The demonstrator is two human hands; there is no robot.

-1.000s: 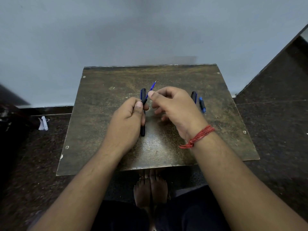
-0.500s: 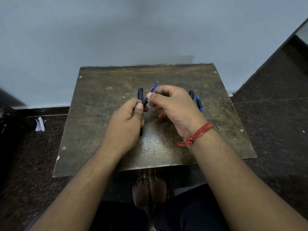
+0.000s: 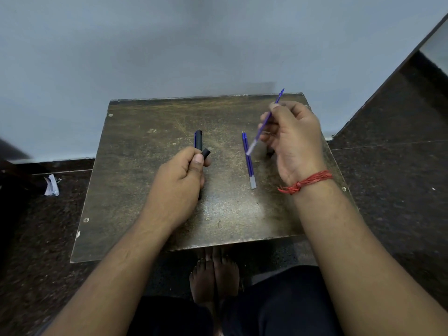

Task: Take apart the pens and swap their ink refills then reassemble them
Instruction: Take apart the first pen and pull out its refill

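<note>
Sitting before the worn wooden board [image 3: 150,190], your left hand [image 3: 179,183] curls round a black pen barrel [image 3: 206,153], with a black-and-blue pen [image 3: 198,140] lying beneath it; your right hand [image 3: 294,139] pinches a blue ink refill [image 3: 265,122], lifted and tilted above two more refills [image 3: 248,158] lying side by side on the board

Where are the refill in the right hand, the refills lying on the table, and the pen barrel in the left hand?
held refill [image 3: 264,127], head view, mid-shaft just below the fingers
refills on the table [image 3: 249,161], head view, middle of the blue shafts
pen barrel [image 3: 206,153], head view, black open end above the thumb
</note>
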